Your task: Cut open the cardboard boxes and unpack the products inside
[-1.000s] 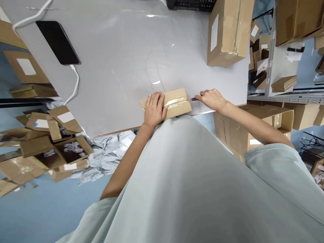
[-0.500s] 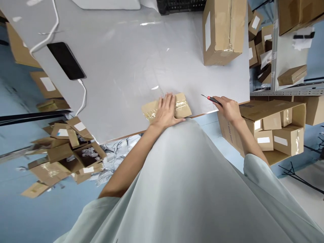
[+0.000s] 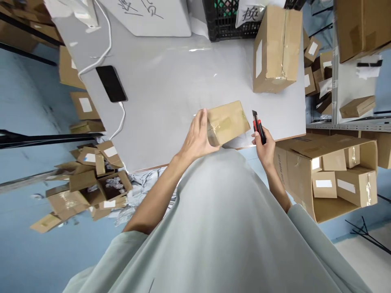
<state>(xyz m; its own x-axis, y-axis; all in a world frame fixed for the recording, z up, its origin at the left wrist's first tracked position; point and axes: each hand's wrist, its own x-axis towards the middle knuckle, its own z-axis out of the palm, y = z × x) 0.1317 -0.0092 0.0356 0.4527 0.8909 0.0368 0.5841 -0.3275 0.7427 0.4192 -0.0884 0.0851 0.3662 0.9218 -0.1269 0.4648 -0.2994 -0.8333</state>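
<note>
A small taped cardboard box (image 3: 229, 121) is at the table's front edge, close to my body. My left hand (image 3: 198, 134) grips its left end, thumb on the near side and fingers on the far side. Just right of the box, my right hand (image 3: 265, 148) is wrapped round a red and black box cutter (image 3: 259, 129). Its blade is out and points away from me, apart from the box. Clear tape shines near the box's left end.
On the grey table (image 3: 159, 97) lie a black phone (image 3: 111, 84) with a white cable and a larger taped carton (image 3: 276, 53). A black crate (image 3: 220, 24) stands behind. Right of the table is an open carton (image 3: 296, 175) holding smaller boxes; opened boxes (image 3: 91, 183) pile up at left.
My left hand has gone from lying flat on the box to gripping its end, and the box is turned and tilted. The cutter has swung upright, nearer the box. The camera view has shifted.
</note>
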